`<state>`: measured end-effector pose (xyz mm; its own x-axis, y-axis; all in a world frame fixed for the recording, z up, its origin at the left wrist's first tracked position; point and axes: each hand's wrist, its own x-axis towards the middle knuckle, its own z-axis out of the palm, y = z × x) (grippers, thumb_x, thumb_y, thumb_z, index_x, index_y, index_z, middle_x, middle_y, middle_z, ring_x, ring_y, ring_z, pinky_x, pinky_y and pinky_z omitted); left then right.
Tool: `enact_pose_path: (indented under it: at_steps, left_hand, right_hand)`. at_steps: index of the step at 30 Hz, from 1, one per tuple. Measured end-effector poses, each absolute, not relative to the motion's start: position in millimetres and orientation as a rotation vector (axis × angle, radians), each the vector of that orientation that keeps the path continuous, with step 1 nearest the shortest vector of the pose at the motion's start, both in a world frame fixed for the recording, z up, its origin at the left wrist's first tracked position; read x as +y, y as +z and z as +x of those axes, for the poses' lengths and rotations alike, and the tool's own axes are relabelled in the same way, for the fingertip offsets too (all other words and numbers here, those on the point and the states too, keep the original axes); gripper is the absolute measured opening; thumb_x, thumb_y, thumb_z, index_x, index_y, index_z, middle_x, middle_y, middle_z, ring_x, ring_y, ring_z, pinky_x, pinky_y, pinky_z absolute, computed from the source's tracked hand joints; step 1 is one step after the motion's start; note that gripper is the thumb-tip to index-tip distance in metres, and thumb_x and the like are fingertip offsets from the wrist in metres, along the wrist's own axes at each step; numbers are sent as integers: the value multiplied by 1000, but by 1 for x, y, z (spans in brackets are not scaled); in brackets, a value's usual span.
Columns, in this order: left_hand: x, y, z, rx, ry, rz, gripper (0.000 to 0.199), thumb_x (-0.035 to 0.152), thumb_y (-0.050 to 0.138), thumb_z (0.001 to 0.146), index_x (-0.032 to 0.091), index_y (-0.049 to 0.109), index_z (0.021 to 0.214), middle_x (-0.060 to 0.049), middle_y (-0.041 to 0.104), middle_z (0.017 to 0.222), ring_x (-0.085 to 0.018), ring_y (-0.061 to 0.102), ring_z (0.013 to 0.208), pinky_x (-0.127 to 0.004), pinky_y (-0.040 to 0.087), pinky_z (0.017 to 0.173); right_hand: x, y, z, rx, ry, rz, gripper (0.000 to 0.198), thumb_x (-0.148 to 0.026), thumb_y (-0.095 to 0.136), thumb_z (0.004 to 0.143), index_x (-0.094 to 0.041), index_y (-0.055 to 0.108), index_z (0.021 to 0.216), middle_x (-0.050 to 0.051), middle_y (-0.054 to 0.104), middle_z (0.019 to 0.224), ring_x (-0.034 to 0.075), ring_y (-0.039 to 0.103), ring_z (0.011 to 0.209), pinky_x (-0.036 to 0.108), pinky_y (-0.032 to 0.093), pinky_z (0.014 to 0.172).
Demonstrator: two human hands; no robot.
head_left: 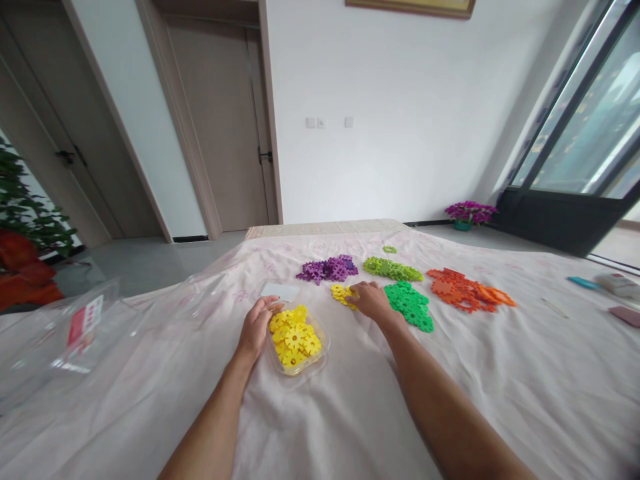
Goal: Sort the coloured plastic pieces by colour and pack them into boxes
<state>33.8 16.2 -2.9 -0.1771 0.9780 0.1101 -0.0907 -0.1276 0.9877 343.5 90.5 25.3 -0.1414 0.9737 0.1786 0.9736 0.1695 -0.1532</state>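
My left hand (257,325) is wrapped round the left side of a clear plastic box (325,342), which holds yellow snowflake discs (295,337). My right hand (373,301) curls over a small pile of yellow snowflake discs (341,293) on the cloth, its fingers closed on the pieces and its fingertips partly hidden. Just right of that hand are green discs (411,305). Behind lie purple discs (327,268) and lime-green discs (393,269). An orange-red heap (465,290) spreads farther right.
A pale cloth (320,427) covers the table. Clear plastic packaging with a red-and-white label (83,330) lies at left. A flat translucent piece (280,291) sits behind the box. One lime-green disc (389,249) lies apart. At far right are a blue item (583,283) and a thin stick (555,307).
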Motion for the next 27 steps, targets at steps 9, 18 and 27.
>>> enact_pose_path:
  at_steps: [9,18,27]
  left_hand:
    - [14,0,35,1217,1483,1139,38,28,59,70,17,64,105,-8,73,98,-23,66,92,-32,46,84]
    - [16,-3,34,1204,1484,1153,39,29,58,70,18,64,106,-7,74,97,-23,67,92,-33,47,85]
    - [17,-6,33,1198,1495,1172,38,32,60,71,18,65,107,-6,73,99,-21,66,89,-30,47,81]
  right_hand:
    - [90,24,339,-2273,-146,-1800,28,-35,47,95,-26,71,107,9,70,104,22,60,99,31,40,84]
    - [89,21,345,-2036,-260,-1796,30,-24,41,97,-23,68,109,9,71,103,23,59,99,31,39,84]
    - [77,42,296,-1895,112,-1225,30,-28,41,97,-19,68,108,8,70,106,19,63,97,29,45,88]
